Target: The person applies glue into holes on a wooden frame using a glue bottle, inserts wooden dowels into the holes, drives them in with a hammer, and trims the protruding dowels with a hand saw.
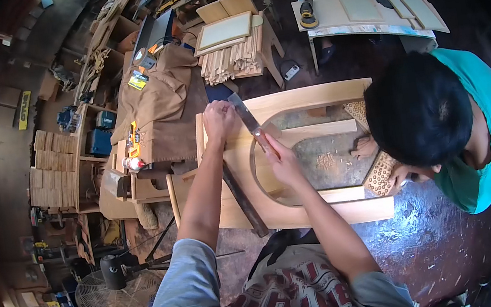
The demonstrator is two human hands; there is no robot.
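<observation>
My right hand (281, 160) is closed around the wooden handle of a flat-bladed hand tool (244, 113), whose metal blade slants up and left. Beside the blade's tip, my left hand (220, 120) has its fingers curled at the left end of a pale wooden frame (306, 96). Whatever those fingers hold, if anything, is hidden. The frame has a large rounded cut-out in its middle. Across its left part lies a long dark bar (244, 201), below my left hand.
A person in a teal shirt (485, 119) leans in at right, hands by a patterned strip (380, 173). Another person sits behind a bench (378, 25) with a sander (307, 14). Stacked wood strips (232, 61), a cloth-covered table (156, 97) and a fan (114, 291) stand around.
</observation>
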